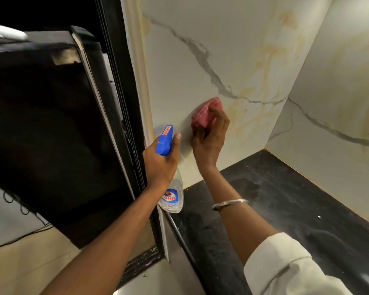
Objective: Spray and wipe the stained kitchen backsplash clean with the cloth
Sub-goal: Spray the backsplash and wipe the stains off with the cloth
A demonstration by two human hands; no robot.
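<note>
I record left grip (161,160) reached forward, fingers wrapped tight, thumb raised; right grip (209,137) just beside it, fingers curled, wrist bent back.

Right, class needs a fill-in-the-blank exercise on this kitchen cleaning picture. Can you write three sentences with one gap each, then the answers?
1. The left hand grips a spray bottle with a ____ trigger head.
2. The right hand presses a pink cloth against the stained backsplash, above a ____ countertop.
3. The metal bangle sits on the ____ wrist.

Missing words: blue; black; right
</note>
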